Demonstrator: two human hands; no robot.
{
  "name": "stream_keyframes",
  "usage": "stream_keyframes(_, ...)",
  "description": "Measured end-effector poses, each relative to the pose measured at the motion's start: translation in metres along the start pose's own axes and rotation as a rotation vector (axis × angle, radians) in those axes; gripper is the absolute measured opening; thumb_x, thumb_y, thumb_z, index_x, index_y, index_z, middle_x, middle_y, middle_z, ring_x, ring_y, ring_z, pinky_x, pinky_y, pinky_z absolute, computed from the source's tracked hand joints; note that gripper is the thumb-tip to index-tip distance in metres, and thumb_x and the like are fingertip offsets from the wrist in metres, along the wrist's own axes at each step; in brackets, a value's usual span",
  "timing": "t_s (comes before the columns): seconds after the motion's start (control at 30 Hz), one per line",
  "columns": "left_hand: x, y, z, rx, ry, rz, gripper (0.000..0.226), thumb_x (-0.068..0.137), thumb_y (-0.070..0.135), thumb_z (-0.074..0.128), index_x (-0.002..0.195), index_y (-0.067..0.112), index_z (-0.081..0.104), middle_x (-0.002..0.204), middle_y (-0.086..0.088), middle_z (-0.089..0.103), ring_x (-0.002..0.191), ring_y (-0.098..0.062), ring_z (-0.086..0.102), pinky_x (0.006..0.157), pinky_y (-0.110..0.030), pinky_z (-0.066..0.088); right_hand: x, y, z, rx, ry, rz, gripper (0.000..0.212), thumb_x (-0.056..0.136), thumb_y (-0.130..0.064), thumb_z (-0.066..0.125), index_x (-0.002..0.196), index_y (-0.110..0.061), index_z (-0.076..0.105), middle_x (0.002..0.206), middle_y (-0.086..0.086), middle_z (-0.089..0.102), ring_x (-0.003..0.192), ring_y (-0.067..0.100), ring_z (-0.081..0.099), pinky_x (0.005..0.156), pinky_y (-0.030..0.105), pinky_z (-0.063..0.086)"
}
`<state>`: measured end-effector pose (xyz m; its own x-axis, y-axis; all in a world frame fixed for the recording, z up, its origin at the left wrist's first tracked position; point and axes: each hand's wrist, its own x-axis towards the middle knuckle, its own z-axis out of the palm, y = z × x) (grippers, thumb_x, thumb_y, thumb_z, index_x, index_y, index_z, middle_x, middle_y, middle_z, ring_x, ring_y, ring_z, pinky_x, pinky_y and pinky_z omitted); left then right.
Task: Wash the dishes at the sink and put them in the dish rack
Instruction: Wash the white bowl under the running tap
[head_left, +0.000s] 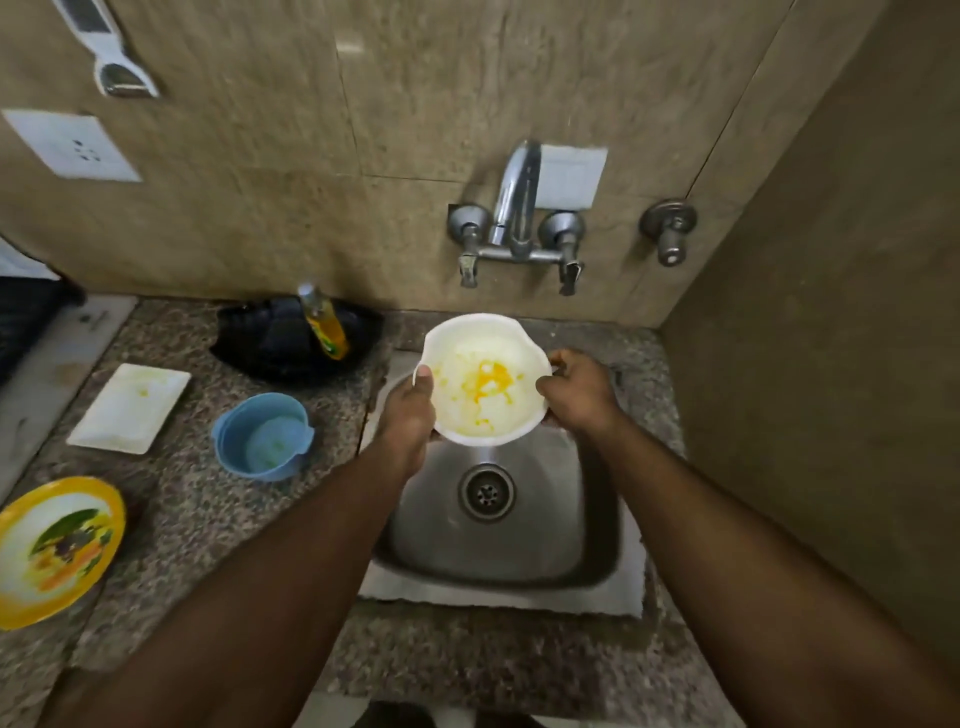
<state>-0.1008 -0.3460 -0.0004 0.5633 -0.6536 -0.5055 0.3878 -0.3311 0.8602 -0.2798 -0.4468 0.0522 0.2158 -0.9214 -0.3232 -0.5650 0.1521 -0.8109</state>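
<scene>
Left of the steel sink (519, 525), the granite counter (208, 509) carries one blue bowl (262, 435), one white rectangular plate (130, 408), one yellow-rimmed plate (54, 551) cut off by the frame edge, and one yellow soap bottle (324, 323) standing in a black basket (280, 338). One tap (517, 208) juts from the far wall. Both hands grip one white bowl (485, 382), yolk-stained, over the sink's far side: left hand (410, 410) thumb on the rim, right hand (576, 389) pinching the opposite rim. The fingers beneath are hidden.
</scene>
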Motion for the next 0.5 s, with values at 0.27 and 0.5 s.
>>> stream_keyframes(0.27, 0.016, 0.005, 0.014, 0.093, 0.071, 0.042, 0.041, 0.106, 0.054, 0.045, 0.122, 0.024, 0.067, 0.106, -0.007, 0.078, 0.091, -0.033, 0.076, 0.062, -0.045, 0.060, 0.055, -0.041, -0.036, -0.034, 0.347, -0.213, 0.040, 0.087, -0.045, 0.073, 0.113, -0.015, 0.069, 0.087, 0.004, 0.076, 0.083, 0.017, 0.069, 0.077, 0.023, 0.050)
stream_keyframes(0.5, 0.018, 0.014, 0.016, 0.123, 0.050, 0.034, 0.034, 0.107, 0.050, 0.046, 0.114, 0.025, 0.067, 0.095, -0.002, 0.077, 0.092, -0.035, 0.075, 0.076, -0.067, 0.058, 0.079, -0.058, -0.027, -0.184, 0.435, -0.391, 0.030, 0.098, -0.037, 0.063, 0.115, -0.015, 0.073, 0.100, 0.010, 0.076, 0.092, 0.030, 0.070, 0.071, 0.025, 0.040)
